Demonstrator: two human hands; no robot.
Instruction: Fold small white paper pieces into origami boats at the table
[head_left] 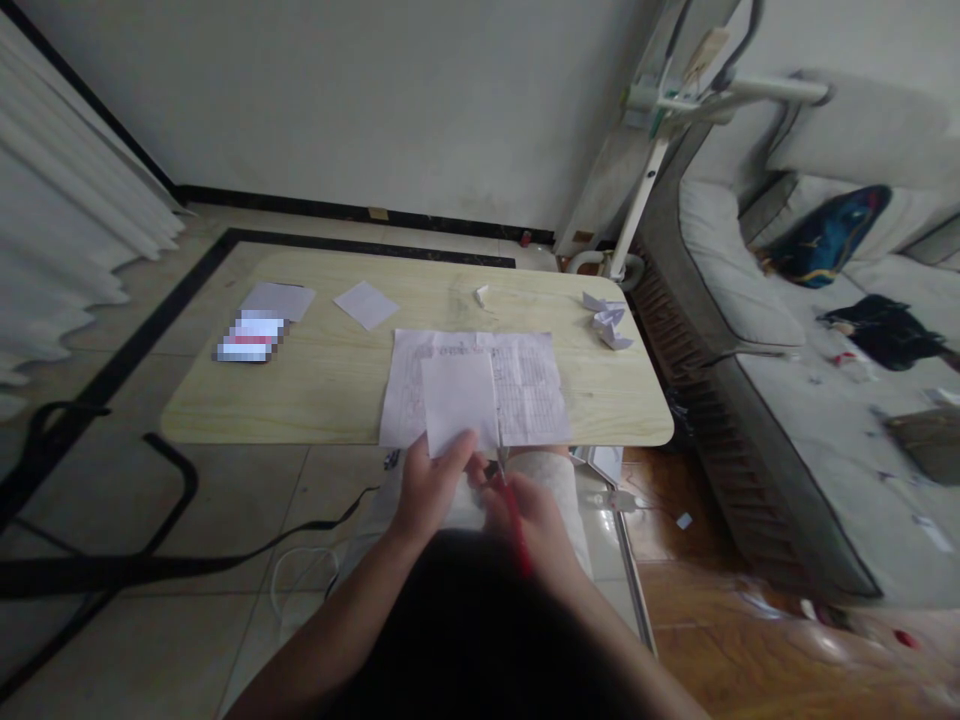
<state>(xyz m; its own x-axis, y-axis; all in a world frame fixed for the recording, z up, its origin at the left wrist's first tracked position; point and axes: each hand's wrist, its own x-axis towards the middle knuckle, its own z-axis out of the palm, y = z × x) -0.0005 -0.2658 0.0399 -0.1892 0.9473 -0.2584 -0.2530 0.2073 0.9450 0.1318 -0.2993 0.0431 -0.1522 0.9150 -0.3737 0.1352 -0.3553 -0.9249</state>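
Observation:
My left hand (435, 480) grips the lower edge of a blank white sheet of paper (459, 395), thumb on top. In my right hand (536, 510) is a pair of scissors (512, 510) with red handles, its blades pointing up along the right edge of the sheet. Whether the blades touch the paper I cannot tell. Beneath the held sheet, a creased printed sheet (529, 385) lies flat at the front edge of the table. My right fingers are slightly blurred.
The light wooden table (322, 390) also bears a phone (251, 337), a paper stack (277, 300), a square of paper (366, 304), a small paper scrap (481, 296) and folded paper pieces (609, 322). A grey sofa (720, 260) stands at the right, a white curtain (60, 180) at the left.

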